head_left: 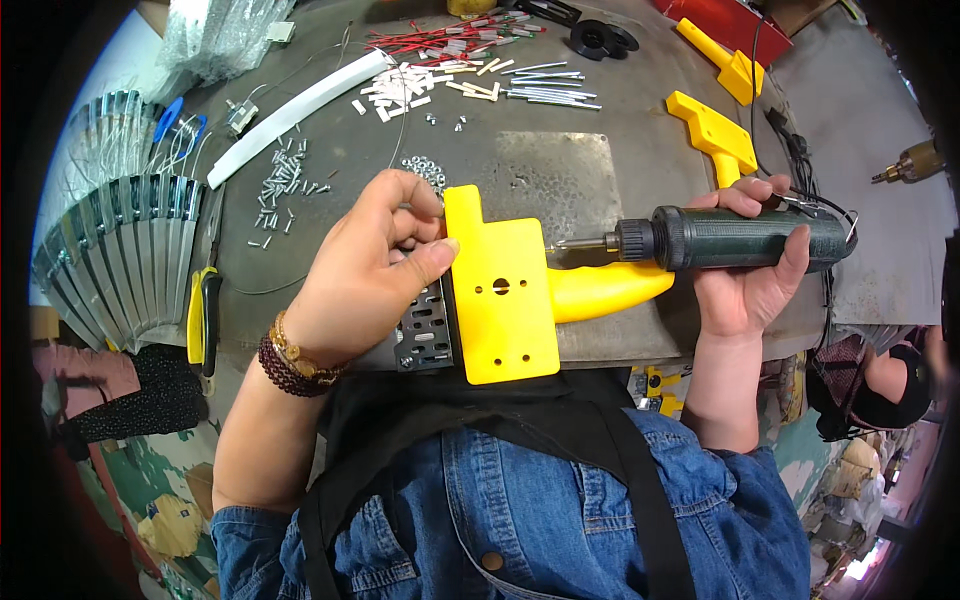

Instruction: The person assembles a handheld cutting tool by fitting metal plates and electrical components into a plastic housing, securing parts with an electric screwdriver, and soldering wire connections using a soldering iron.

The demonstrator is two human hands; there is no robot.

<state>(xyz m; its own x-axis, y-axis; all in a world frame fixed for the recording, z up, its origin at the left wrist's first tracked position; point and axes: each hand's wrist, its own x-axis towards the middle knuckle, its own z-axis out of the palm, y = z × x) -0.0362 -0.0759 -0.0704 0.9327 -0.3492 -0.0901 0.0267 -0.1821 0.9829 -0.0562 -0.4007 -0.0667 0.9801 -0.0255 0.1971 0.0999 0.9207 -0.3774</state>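
Observation:
My left hand (375, 265) grips the top left edge of a yellow plastic tool housing (507, 310), thumb on its face, fingers behind. A perforated metal piece (425, 335) shows beside the housing's left edge, partly hidden by my wrist. The housing's handle points right. My right hand (752, 265) is wrapped round a dark green electric screwdriver (740, 238) lying level, with its bit (580, 245) pointing left at the housing's upper right side. Whether the bit touches a screw there I cannot tell.
Loose screws (280, 185), nuts (424, 172), white ceramic pieces (395, 90) and long rods (553, 85) lie beyond my hands. Yellow-handled pliers (203, 320) and stacked metal strips (130, 250) are left. Two more yellow housings (712, 130) sit back right; another screwdriver (910, 163) is farther right.

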